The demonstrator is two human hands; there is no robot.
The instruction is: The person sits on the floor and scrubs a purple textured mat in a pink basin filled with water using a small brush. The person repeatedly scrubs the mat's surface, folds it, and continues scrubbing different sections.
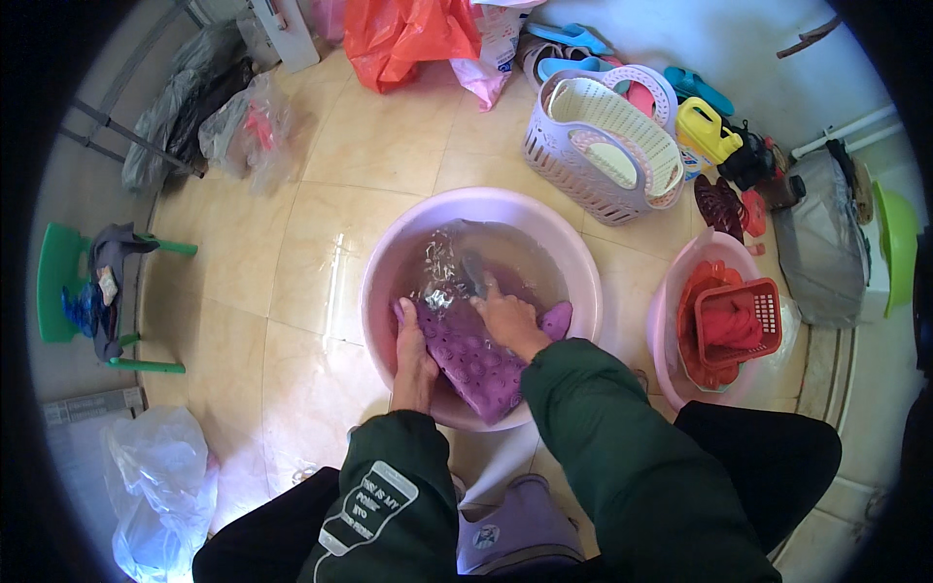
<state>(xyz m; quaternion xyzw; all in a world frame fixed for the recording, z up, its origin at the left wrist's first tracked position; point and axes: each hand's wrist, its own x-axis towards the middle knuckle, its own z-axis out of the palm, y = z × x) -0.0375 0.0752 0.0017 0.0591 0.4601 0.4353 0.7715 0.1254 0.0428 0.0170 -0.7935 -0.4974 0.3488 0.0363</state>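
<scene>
A pink plastic basin (373, 255) of cloudy water stands on the floor before me. Inside it lies a purple rubber mat (470, 364) with holes and round raised marks, partly under water. My left hand (414, 361) grips the mat's left edge, thumb on top. Over the middle of the mat, my right hand (506, 317) has its index finger stretched along a greyish handle-like object (475, 271). That object runs into the murky water, so its far end and exact kind cannot be told. A corner of the mat shows right of my right wrist.
Right of the basin stands a smaller pink tub (660, 342) holding red baskets (736, 321). Beyond are lilac and cream plastic baskets (583, 178), a yellow jug (700, 135) and slippers (572, 36). A green chair (58, 270) stands left. Plastic bags (157, 495) lie lower left.
</scene>
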